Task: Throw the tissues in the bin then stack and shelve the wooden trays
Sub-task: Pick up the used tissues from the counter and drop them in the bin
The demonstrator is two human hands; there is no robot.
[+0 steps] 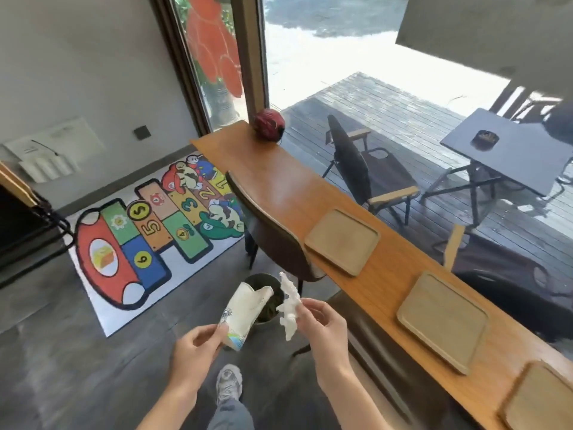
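Observation:
My left hand (198, 342) grips a crumpled white paper with a printed corner (245, 315). A white crumpled tissue (290, 305) is pinched in my right hand (322, 324). Both are held above a dark round bin (267, 301) on the floor, its opening partly hidden by the papers. Three wooden trays lie in a row on the long wooden counter (279, 184): the far tray (342, 241), the middle tray (443, 321) and the near tray (539, 398), which is cut off by the frame's edge.
A brown chair (273, 231) stands at the counter just behind the bin. A red ball (269, 124) sits at the counter's far end by the window. A colourful hopscotch mat (148, 231) covers the floor to the left. My shoe (228, 383) is below.

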